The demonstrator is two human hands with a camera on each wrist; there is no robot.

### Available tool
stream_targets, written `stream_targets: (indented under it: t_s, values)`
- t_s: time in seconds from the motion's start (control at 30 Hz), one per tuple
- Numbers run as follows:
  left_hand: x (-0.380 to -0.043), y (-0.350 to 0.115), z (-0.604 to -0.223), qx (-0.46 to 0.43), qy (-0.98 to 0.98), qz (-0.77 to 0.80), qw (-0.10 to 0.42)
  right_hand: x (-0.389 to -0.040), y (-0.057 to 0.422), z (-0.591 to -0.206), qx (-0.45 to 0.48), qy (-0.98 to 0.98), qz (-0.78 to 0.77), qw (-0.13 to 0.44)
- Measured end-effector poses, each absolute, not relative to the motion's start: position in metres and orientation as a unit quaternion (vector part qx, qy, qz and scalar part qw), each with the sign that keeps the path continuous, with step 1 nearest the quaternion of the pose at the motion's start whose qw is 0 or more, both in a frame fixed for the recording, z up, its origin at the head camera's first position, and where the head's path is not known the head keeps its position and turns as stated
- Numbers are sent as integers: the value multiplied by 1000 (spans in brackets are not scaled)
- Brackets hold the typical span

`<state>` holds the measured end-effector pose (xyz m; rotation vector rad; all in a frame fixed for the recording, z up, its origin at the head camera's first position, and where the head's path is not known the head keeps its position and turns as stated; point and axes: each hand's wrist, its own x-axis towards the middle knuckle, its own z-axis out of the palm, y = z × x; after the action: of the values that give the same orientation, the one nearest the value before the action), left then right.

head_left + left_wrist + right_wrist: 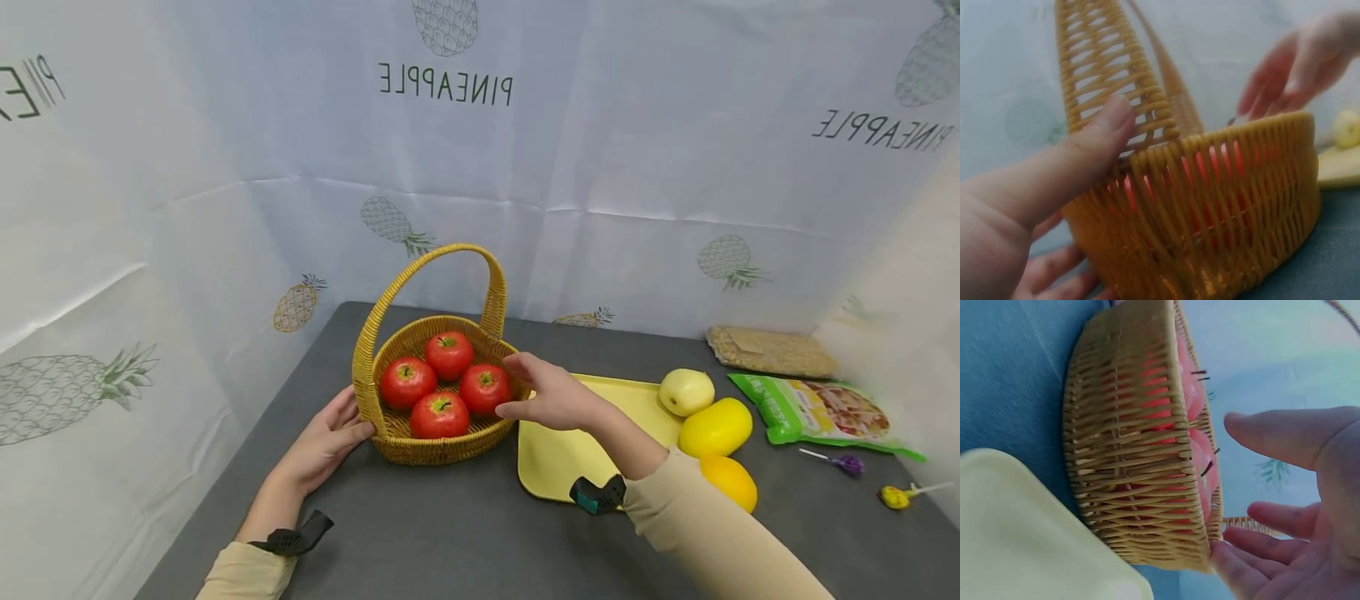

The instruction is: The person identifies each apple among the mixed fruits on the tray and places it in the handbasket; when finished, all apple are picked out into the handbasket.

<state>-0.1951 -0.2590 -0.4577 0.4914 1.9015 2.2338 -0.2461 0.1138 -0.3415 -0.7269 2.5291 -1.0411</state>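
A yellow wicker basket (438, 452) with a tall arched handle stands at the back left of the grey table. Inside it lie several red apples (439, 415). My left hand (322, 446) rests against the basket's left end. In the left wrist view its thumb (1094, 134) lies at the handle's base, and the other fingers spread along the outer wall. Over the right rim hovers my right hand (558, 396), thumb and fingers apart, close to the rightmost apple (483, 388). The right wrist view shows nothing between its thumb (1279, 432) and fingers.
A yellow tray (551, 467) lies right of the basket, partly under my right arm. Along its right side are a pale green fruit (686, 392), a yellow mango (716, 427) and an orange (731, 482). Farther right lie a green bag (825, 412), a brown pack (772, 352) and two lollipops (849, 464).
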Motion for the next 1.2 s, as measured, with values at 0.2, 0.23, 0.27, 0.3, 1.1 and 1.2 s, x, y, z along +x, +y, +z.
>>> stream_targets:
  t_s: [0.2, 0.23, 0.27, 0.3, 1.1, 1.2]
  values:
    - [-197, -267, -459, 183, 629, 752, 79, -226, 129, -350, -239, 866, -424, 120]
    - [-197, -268, -460, 184, 628, 752, 78, -223, 131, -352, -233, 865, -429, 117]
    - [-197, -269, -460, 185, 628, 752, 78, -221, 132, -354, -227, 866, -431, 115]
    - [-197, -270, -460, 184, 629, 752, 77, -218, 134, -356, -221, 865, -436, 114]
    - [-133, -229, -434, 31, 880, 472, 43, -188, 178, -398, -123, 889, -442, 9]
    - [-114, -216, -421, 31, 933, 357, 39, -186, 180, -397, -137, 900, -414, -24]
